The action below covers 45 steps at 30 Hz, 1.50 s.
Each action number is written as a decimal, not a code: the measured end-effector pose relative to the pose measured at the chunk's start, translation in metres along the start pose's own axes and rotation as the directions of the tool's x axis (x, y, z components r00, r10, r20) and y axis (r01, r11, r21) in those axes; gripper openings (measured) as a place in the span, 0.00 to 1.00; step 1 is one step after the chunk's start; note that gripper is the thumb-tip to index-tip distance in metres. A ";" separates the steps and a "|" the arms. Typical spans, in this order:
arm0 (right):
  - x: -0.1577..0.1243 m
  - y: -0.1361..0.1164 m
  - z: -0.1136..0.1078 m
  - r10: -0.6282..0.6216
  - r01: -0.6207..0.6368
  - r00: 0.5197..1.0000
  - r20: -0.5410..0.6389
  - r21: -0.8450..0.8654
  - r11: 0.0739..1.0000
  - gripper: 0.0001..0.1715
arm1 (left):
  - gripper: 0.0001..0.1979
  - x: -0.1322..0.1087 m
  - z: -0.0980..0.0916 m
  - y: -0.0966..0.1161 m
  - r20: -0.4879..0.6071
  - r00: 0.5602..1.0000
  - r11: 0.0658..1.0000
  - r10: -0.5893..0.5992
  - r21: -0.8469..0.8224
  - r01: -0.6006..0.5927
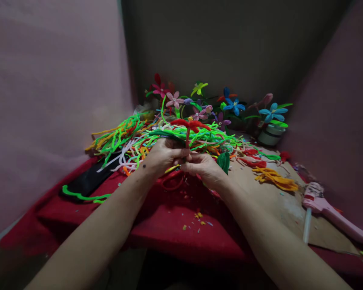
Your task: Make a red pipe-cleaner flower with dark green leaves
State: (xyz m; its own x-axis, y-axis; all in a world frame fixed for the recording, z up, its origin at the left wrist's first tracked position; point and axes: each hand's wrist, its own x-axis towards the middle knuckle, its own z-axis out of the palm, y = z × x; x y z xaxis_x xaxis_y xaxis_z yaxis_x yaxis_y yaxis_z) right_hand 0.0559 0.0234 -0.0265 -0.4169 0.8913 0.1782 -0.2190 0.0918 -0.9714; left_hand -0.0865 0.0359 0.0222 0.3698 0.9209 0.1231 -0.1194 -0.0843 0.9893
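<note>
Both hands are at the middle of the red-covered table, their fingertips nearly meeting. My left hand [161, 157] pinches the stem of a red pipe-cleaner flower [194, 125], whose petals spread above the fingers. Just to the right, my right hand [204, 167] is closed with thumb and fingers on the lower part of that stem; the exact grip is partly hidden. A dark green pipe-cleaner leaf [166, 133] sticks out above my left hand. Beside my right hand shows another dark green fuzzy piece [223, 162]. Under the hands lies a red loop [172, 186].
Behind the hands is a heap of pipe cleaners [218, 137]. Finished flowers [235, 106] stand along the back, some by a jar [270, 135]. A black phone-like slab [87, 175] lies left. Cardboard [260, 201], orange strands [275, 179] and a pink glue gun [335, 213] are right.
</note>
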 end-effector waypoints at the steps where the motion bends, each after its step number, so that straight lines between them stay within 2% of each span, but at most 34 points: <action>1: -0.001 -0.002 0.000 0.029 -0.028 0.999 0.019 -0.009 1.000 0.15 | 0.08 0.001 -0.002 0.000 0.011 1.000 0.999 -0.018 -0.035 0.018; 3: -0.003 -0.005 0.000 0.063 -0.062 0.998 0.018 -0.040 0.997 0.18 | 0.08 0.002 -0.007 -0.001 0.047 0.997 0.993 -0.069 -0.096 0.073; 5: -0.004 -0.008 -0.001 0.080 -0.079 0.997 0.014 -0.058 0.995 0.15 | 0.09 0.003 -0.010 -0.001 0.108 0.986 0.979 -0.128 -0.144 0.143; 8: -0.005 -0.008 -0.002 0.125 -0.129 0.989 0.077 0.048 0.991 0.11 | 0.10 0.003 -0.012 -0.002 0.239 0.954 0.952 -0.182 -0.200 0.232; 11: -0.006 -0.007 0.000 0.138 -0.172 0.977 0.161 0.216 0.961 0.11 | 0.10 0.002 -0.012 -0.005 0.377 0.908 0.929 -0.182 -0.238 0.285; 14: -0.007 -0.006 0.004 0.107 -0.150 0.976 0.190 0.225 0.963 0.08 | 0.09 0.001 -0.012 -0.008 0.428 0.892 0.918 -0.149 -0.276 0.285; 18: -0.006 -0.004 0.005 0.101 -0.120 0.988 0.115 0.169 0.978 0.07 | 0.07 0.000 -0.012 -0.008 0.376 0.916 0.915 -0.138 -0.306 0.263; 21: -0.003 -0.002 0.002 0.090 -0.093 0.996 0.024 0.130 0.987 0.08 | 0.09 0.002 -0.012 -0.007 0.254 0.953 0.930 -0.165 -0.281 0.236; 25: -0.001 0.001 0.000 0.071 -0.069 0.997 -0.037 0.037 0.997 0.11 | 0.13 0.002 -0.007 -0.006 -0.006 0.985 0.980 -0.170 -0.106 0.168; 28: -0.001 0.000 0.000 0.064 -0.065 0.997 -0.030 -0.014 0.998 0.14 | 0.10 0.002 -0.004 -0.005 -0.075 0.992 0.994 -0.105 0.019 0.106; 34: -0.004 -0.006 0.002 0.090 -0.089 0.989 0.118 -0.013 0.996 0.18 | 0.07 0.004 -0.011 -0.004 0.000 0.986 0.981 -0.168 0.094 0.167; 36: -0.004 -0.008 0.003 0.113 -0.115 0.985 0.133 0.007 0.993 0.18 | 0.08 0.004 -0.014 -0.005 0.032 0.981 0.980 -0.193 0.059 0.191; 39: -0.004 -0.009 0.004 0.153 -0.155 0.976 0.154 0.001 0.988 0.17 | 0.08 0.005 -0.018 -0.006 0.148 0.965 0.974 -0.215 -0.032 0.222; 42: -0.004 -0.010 0.002 0.175 -0.161 0.971 0.164 -0.095 0.982 0.15 | 0.07 0.006 -0.021 -0.006 0.248 0.935 0.953 -0.255 -0.098 0.286; 45: -0.004 -0.013 -0.001 0.175 -0.151 0.976 0.129 -0.176 0.973 0.14 | 0.05 0.007 -0.023 -0.005 0.271 0.922 0.932 -0.278 -0.155 0.327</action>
State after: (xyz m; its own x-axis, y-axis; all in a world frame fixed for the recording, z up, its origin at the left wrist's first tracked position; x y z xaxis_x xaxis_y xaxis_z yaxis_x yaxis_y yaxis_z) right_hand 0.0607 0.0194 -0.0149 -0.5593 0.8286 0.0240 0.0056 0.0327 -0.9994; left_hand -0.1045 0.0518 0.0160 0.6234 0.7692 -0.1407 -0.1335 0.2820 0.9501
